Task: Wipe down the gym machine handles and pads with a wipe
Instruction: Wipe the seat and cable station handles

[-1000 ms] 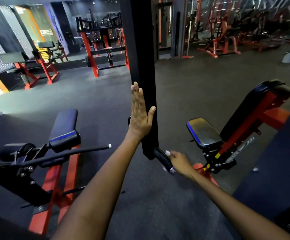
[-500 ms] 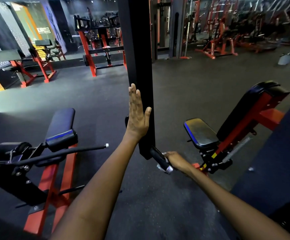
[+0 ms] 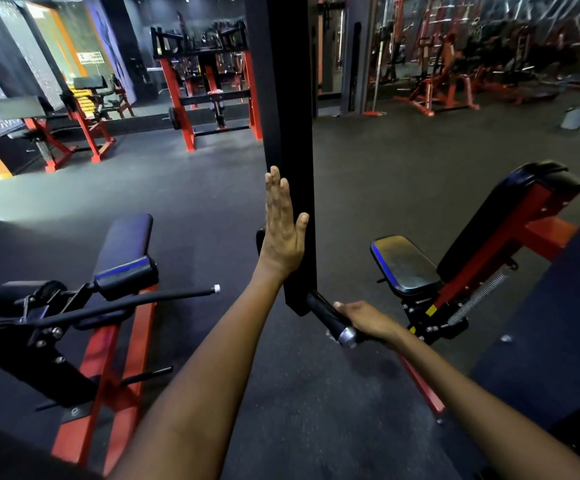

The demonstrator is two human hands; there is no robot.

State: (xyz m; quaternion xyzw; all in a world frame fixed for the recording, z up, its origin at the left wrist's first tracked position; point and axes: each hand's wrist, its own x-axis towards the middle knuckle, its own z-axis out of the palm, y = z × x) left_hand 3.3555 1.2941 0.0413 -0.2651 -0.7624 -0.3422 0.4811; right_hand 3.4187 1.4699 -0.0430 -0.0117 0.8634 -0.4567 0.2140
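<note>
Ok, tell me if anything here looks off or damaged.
The seat pad of the bench on the right looks scuffed and dusty. No wipe shows in the right hand on the handle. Otherwise nothing stands out.

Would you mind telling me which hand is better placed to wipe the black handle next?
Right hand: it grips the black cylindrical handle; the left hand lies flat on the black upright post.

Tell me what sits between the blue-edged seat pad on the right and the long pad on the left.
In the head view, the black upright post stands between the seat pad and long pad, with the left hand flat against it and the right hand gripping its handle.
</note>
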